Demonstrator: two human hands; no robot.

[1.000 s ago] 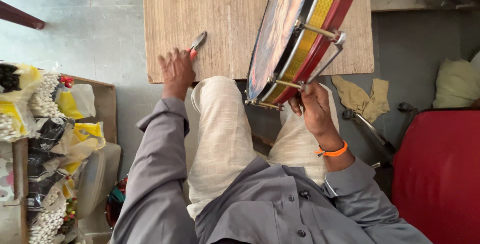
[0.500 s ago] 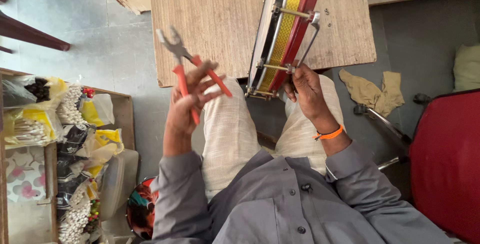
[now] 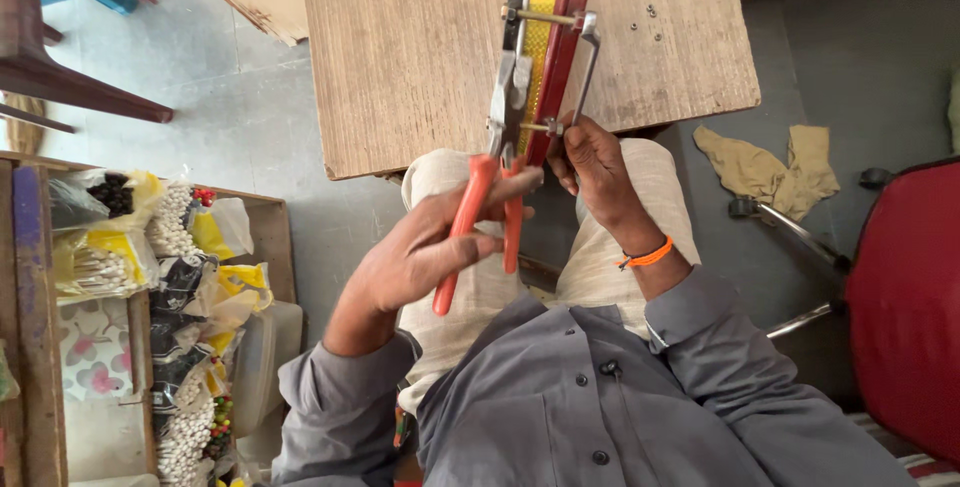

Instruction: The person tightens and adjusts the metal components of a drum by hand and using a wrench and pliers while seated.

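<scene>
Presently I see the left hand (image 3: 425,252) wrapped around the orange handles of a pair of pliers (image 3: 490,197), fingers pressed together on both grips, with the steel nose set against the rim hardware of a drum (image 3: 548,37) that stands on edge over the lap and rests against a wooden board (image 3: 410,47). The right hand (image 3: 590,162) is at the same spot on the rim — its fingertips pinch a small threaded bolt or nut just beside the pliers' nose, though I cannot tell exactly which part they hold. A metal tension hook (image 3: 588,47) runs along the drum's red shell, next to a yellow patterned band. I judge the drum to be stiff and moderately heavy in the shell but delicate at its skin faces, so the sound places to hold it are the rim and the metal hooks, not the heads; balanced on edge as it is, it would roll or tip if the steadying hand came away. The pliers are rigid, and their rubbery grips give good purchase; I would hold well back on the handles for leverage. The small fitting is smooth and easily dropped. An orange band sits on the right wrist. To the left stand packets of beads (image 3: 170,237); a tan cloth (image 3: 765,157) lies on the floor to the right.
</scene>
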